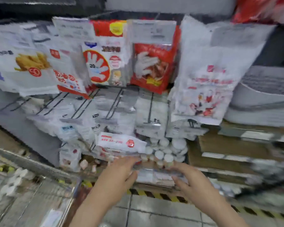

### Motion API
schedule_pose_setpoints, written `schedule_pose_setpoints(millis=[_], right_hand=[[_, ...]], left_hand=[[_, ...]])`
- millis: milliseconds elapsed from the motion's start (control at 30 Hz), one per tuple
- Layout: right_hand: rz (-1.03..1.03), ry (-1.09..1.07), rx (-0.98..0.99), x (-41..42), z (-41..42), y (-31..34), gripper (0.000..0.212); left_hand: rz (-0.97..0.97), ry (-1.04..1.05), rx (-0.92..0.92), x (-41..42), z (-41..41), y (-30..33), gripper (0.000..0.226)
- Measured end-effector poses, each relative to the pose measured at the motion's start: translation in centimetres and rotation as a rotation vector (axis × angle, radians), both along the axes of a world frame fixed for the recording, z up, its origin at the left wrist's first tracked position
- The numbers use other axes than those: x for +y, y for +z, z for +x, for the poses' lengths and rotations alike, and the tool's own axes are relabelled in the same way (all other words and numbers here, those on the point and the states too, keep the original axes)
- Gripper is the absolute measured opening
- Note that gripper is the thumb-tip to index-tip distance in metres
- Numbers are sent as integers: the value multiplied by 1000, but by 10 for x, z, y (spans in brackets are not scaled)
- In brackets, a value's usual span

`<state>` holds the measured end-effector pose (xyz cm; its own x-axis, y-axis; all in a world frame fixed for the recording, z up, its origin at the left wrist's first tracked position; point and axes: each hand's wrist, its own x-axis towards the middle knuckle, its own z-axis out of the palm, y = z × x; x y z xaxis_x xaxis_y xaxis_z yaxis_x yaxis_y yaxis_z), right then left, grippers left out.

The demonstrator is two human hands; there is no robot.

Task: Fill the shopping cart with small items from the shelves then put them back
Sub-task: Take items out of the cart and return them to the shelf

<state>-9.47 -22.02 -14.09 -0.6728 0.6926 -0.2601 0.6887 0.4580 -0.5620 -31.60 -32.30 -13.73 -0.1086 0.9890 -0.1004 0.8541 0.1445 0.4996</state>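
Head view, blurred. Both hands are reaching fwd to a clear pack (154,173) lying low at the shelf (236,145) front, below the hanging bags (97,63). The pack's long axis is running left-right, across the line of reach, so each hand is meeting one end. L hand (120,171) is sitting at the pack's left end, fingers over its top and thumb toward the front edge; R hand (185,176) is sitting at the right end, fingers spread narrow and lightly bent. Both appear to be touching the pack, but blur is hiding whether either is actually gripping it; grip cannot be told. Neither hand is clearly nearer. White caps (164,151) are showing just behind the pack. Cart (31,185) is standing lower left, well apart from the pack, w/ small white items inside. Judgement: whether the pack is being taken or returned cannot be told.
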Motion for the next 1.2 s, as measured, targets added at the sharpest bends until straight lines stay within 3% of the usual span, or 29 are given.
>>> schedule_pose_setpoints(millis=[200,467,700,800,967,1200], right_hand=[[-64,-370,30,6,165,24,30],[67,-498,182,40,262,61,19],[231,-466,291,117,280,81,17],[243,-439,334,152,284,91,18],[320,-395,422,202,289,97,21],[332,-290,490,260,289,110,16]], left_hand=[[-27,-320,17,70,143,25,41],[167,-497,33,139,243,77,38],[424,-467,104,216,256,97,39],[458,-403,46,250,253,97,46],[574,-263,-15,302,246,100,34],[549,-79,-76,328,247,102,18]])
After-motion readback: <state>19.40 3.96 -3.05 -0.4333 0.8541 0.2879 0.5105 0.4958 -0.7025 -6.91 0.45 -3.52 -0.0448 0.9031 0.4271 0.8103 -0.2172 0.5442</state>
